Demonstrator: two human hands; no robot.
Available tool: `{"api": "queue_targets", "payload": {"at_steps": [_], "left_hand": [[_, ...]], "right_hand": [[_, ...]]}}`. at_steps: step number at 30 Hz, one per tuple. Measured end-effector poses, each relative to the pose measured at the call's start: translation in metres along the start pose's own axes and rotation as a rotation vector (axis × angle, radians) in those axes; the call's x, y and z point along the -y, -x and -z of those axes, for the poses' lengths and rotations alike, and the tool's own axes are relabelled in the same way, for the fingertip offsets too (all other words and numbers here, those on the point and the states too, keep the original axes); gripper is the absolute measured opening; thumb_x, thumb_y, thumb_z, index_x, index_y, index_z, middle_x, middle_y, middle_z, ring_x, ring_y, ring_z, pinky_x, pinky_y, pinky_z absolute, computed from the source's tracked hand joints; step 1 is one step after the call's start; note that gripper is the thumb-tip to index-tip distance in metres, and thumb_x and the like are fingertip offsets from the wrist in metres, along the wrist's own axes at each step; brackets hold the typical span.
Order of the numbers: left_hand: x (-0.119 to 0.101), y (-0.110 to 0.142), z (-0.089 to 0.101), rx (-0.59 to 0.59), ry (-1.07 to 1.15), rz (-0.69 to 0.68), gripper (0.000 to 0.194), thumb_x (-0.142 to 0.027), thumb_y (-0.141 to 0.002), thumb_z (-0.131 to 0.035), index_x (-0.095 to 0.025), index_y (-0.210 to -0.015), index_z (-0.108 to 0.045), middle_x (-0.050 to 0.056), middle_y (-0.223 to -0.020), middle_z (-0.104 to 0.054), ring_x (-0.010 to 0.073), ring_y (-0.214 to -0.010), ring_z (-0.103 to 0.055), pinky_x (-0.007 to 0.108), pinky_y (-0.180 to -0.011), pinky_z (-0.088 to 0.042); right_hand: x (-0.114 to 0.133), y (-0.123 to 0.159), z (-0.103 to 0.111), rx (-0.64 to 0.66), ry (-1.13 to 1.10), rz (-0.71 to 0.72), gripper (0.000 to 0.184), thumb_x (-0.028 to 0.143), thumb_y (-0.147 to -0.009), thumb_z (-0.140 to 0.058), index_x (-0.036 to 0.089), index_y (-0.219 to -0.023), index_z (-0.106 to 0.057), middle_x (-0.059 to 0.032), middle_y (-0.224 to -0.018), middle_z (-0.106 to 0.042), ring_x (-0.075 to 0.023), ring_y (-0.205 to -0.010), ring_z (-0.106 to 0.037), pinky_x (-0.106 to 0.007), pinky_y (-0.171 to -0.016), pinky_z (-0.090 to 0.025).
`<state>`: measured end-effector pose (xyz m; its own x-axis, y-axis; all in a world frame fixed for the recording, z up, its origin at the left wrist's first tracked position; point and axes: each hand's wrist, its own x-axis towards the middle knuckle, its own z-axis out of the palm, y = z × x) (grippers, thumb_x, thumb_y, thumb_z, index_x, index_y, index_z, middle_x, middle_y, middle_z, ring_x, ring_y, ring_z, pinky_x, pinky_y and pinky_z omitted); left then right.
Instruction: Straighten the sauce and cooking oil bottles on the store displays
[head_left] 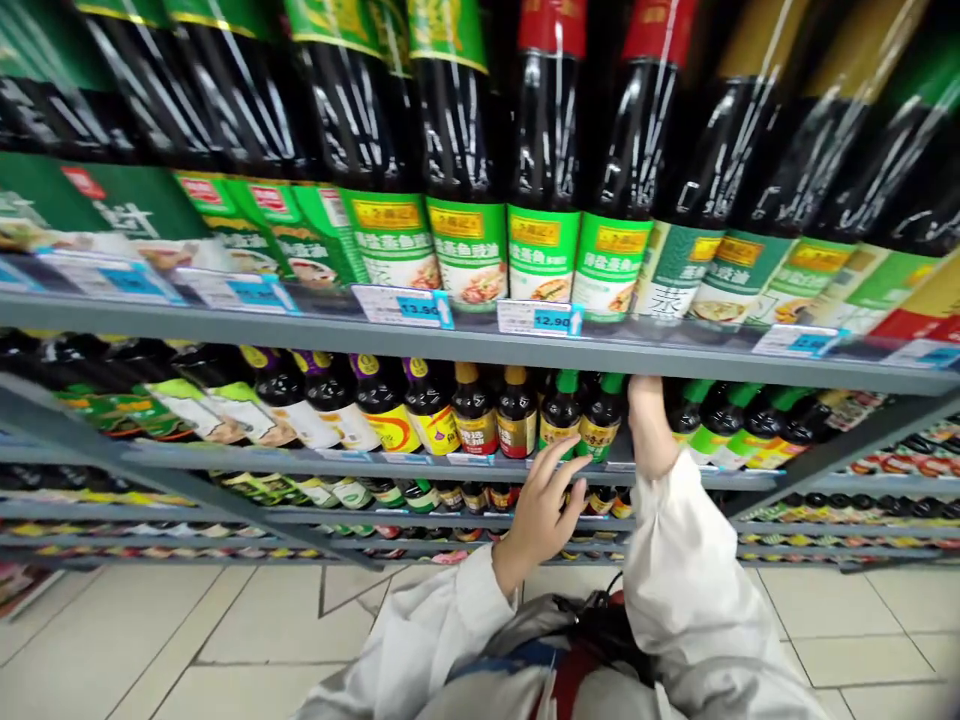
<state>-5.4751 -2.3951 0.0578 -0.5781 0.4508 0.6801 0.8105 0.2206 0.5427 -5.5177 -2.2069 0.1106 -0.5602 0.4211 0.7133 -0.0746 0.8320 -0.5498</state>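
Note:
My left hand (546,505) hovers open, fingers spread, just in front of the second shelf's edge, below two small green-capped dark sauce bottles (581,418). My right hand (649,425) reaches up into the second shelf beside those bottles; its fingers are hidden behind the top shelf's rail (480,345), so what it touches cannot be seen. Both arms wear white sleeves.
Tall dark soy sauce bottles with green labels (465,240) fill the top shelf, with price tags (540,318) on its edge. Smaller bottles with purple, yellow and green caps line the second shelf (390,405). Lower shelves hold more goods. Pale floor tiles (187,630) lie below.

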Motion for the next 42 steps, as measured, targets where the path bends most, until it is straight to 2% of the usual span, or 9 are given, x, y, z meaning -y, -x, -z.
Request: {"api": "queue_targets", "payload": {"at_steps": [4,8,14,20,31,35,37,39,42], "left_hand": [[0.000,0.001,-0.003,-0.051,0.000,0.024,0.030,-0.025,-0.105,-0.046,-0.026,-0.133,-0.059,0.012,-0.144,-0.058,0.0264,-0.136,-0.054,0.050,-0.112,-0.049],[-0.007,-0.004,-0.007,-0.169,0.004,0.043,0.026,-0.024,-0.105,-0.048,-0.025,-0.127,-0.061,0.012,-0.140,-0.060,0.0255,-0.133,-0.057,0.047,-0.111,-0.050],[-0.019,-0.007,-0.014,-0.232,-0.038,0.074,0.024,-0.028,-0.105,-0.045,-0.026,-0.122,-0.063,0.011,-0.135,-0.063,0.0253,-0.132,-0.059,0.046,-0.109,-0.052],[-0.020,-0.008,-0.023,-0.217,-0.035,0.130,0.026,-0.030,-0.106,-0.045,-0.025,-0.125,-0.062,0.011,-0.139,-0.060,0.0254,-0.136,-0.055,0.046,-0.113,-0.048],[-0.014,-0.039,-0.059,-0.064,0.051,0.167,0.052,-0.035,-0.106,-0.043,-0.022,-0.155,-0.031,0.018,-0.160,-0.037,0.0271,-0.153,-0.033,0.051,-0.126,-0.032],[-0.004,-0.048,-0.074,-0.058,0.074,0.192,0.059,-0.037,-0.106,-0.043,-0.021,-0.158,-0.021,0.020,-0.162,-0.032,0.0284,-0.155,-0.028,0.052,-0.127,-0.029],[0.003,-0.048,-0.081,-0.041,0.093,0.220,0.063,-0.039,-0.105,-0.045,-0.020,-0.159,-0.018,0.020,-0.163,-0.031,0.0297,-0.156,-0.028,0.053,-0.127,-0.030],[0.008,-0.046,-0.088,-0.019,0.117,0.255,0.066,-0.040,-0.104,-0.046,-0.019,-0.159,-0.017,0.021,-0.163,-0.030,0.0310,-0.156,-0.028,0.053,-0.126,-0.032],[0.015,-0.042,-0.103,-0.011,0.131,0.300,0.071,-0.044,-0.102,-0.052,-0.018,-0.159,-0.017,0.023,-0.161,-0.033,0.0328,-0.153,-0.034,0.053,-0.124,-0.035]], "right_hand": [[-0.002,0.063,0.007,-0.096,-0.248,-0.156,0.049,0.042,-0.108,-0.036,0.017,-0.148,-0.047,-0.0164,-0.145,-0.058,-0.0239,-0.134,-0.056,-0.044,-0.110,-0.049],[-0.011,0.105,-0.005,0.033,-0.200,-0.127,0.064,0.047,-0.098,-0.057,0.016,-0.151,-0.040,-0.0202,-0.149,-0.052,-0.0285,-0.139,-0.051,-0.049,-0.115,-0.044],[-0.032,0.089,-0.018,0.115,-0.118,-0.104,0.072,0.056,-0.093,-0.062,0.014,-0.147,-0.041,-0.0209,-0.133,-0.063,-0.0313,-0.121,-0.064,-0.046,-0.099,-0.055],[-0.038,0.086,-0.013,0.126,-0.092,-0.067,0.071,0.062,-0.094,-0.057,0.013,-0.144,-0.044,-0.0218,-0.129,-0.064,-0.0328,-0.119,-0.064,-0.047,-0.097,-0.055],[-0.055,0.082,0.007,0.142,-0.118,-0.091,0.070,0.051,-0.095,-0.061,0.014,-0.151,-0.041,-0.0230,-0.138,-0.060,-0.0339,-0.126,-0.060,-0.051,-0.102,-0.052],[-0.049,0.090,0.035,0.168,-0.037,-0.041,0.063,0.042,-0.096,-0.059,0.015,-0.151,-0.045,-0.0209,-0.139,-0.062,-0.0334,-0.122,-0.065,-0.049,-0.097,-0.057],[-0.048,0.092,0.059,0.100,0.005,0.005,0.049,0.037,-0.096,-0.060,0.018,-0.141,-0.056,-0.0171,-0.132,-0.068,-0.0299,-0.112,-0.070,-0.044,-0.091,-0.060],[-0.052,0.086,0.080,-0.093,0.023,0.064,0.034,0.030,-0.096,-0.063,0.020,-0.128,-0.064,-0.0133,-0.117,-0.073,-0.0250,-0.098,-0.073,-0.039,-0.083,-0.062],[-0.065,0.066,0.088,-0.379,0.120,0.202,0.035,0.024,-0.091,-0.069,0.017,-0.124,-0.062,-0.0143,-0.111,-0.071,-0.0268,-0.103,-0.070,-0.045,-0.089,-0.059]]}}
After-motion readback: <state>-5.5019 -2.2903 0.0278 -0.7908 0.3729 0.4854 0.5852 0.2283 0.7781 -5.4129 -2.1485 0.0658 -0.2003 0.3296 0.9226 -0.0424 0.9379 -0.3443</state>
